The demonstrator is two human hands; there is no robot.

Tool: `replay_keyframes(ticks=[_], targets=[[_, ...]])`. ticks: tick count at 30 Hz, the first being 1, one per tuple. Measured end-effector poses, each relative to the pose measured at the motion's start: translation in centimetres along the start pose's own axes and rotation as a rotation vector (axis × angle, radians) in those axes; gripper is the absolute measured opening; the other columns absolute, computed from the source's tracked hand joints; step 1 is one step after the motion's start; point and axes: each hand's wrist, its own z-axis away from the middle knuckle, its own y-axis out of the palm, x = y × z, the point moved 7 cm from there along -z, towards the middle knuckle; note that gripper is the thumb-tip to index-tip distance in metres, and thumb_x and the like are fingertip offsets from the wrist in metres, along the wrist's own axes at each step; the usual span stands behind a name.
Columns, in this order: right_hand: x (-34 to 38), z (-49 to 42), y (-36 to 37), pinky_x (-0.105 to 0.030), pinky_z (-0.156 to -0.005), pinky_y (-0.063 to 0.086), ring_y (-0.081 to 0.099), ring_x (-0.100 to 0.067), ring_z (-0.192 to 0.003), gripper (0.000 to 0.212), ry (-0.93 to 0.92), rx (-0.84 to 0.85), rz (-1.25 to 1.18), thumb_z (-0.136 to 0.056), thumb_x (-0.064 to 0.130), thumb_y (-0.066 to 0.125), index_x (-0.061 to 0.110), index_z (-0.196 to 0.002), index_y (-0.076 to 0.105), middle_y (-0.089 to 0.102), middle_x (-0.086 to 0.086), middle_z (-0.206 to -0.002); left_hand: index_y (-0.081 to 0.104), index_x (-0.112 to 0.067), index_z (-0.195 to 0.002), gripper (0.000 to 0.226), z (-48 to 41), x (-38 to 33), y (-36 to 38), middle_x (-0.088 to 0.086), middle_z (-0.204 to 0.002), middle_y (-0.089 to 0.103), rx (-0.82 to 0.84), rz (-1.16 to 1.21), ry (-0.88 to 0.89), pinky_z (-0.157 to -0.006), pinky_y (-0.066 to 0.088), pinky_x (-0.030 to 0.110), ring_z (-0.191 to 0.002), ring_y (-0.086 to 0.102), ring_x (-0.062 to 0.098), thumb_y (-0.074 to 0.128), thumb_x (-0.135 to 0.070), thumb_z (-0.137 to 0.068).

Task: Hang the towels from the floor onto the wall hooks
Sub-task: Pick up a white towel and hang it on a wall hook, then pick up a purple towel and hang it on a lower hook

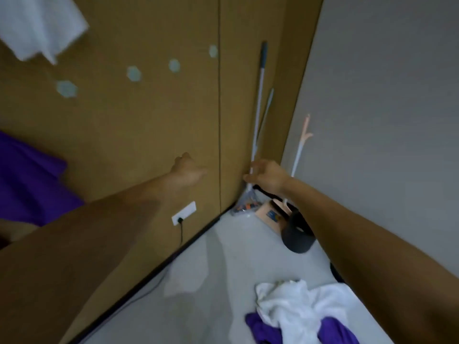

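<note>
The white towel (298, 306) and purple towel (263, 328) lie heaped on the floor out from its corner, soft, light and limp, best pinched near an edge, while the left hand (188, 173) and right hand (267, 177) reach out with a loose, seemingly empty grip.

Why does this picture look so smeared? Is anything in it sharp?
Head view: dim, flat indoor light; blur smears the left hand, the right hand, the pale hexagonal wall hooks and the white and purple towels heaped on the grey floor; nothing is crisp.
</note>
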Motion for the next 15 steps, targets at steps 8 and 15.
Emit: replay_keyframes(ticks=[8,15], targets=[[-21.7,7.2,-2.3,-0.03,-0.095,0.043,0.054,-0.029,-0.118,0.05,0.282,0.058,0.077,-0.089,0.036,0.064,0.015,-0.133,0.055,0.054,-0.011,-0.136,0.046,-0.008,-0.135,0.061,5.4,-6.6,25.1,0.016,-0.137,0.049,0.433,-0.062,0.161,-0.098,0.046,0.045,-0.12,0.051,0.03,0.069,-0.029,-0.083],[-34.2,11.2,3.2,-0.032,-0.091,0.047,0.056,-0.026,-0.114,0.052,0.549,0.135,-0.12,-0.086,0.035,0.067,0.018,-0.133,0.052,0.051,-0.012,-0.136,0.024,-0.009,-0.147,0.076,5.2,-4.2,39.1,0.016,-0.148,0.028,0.655,-0.217,0.067,-0.103,0.04,0.04,-0.131,0.038,0.033,0.063,-0.036,-0.087]])
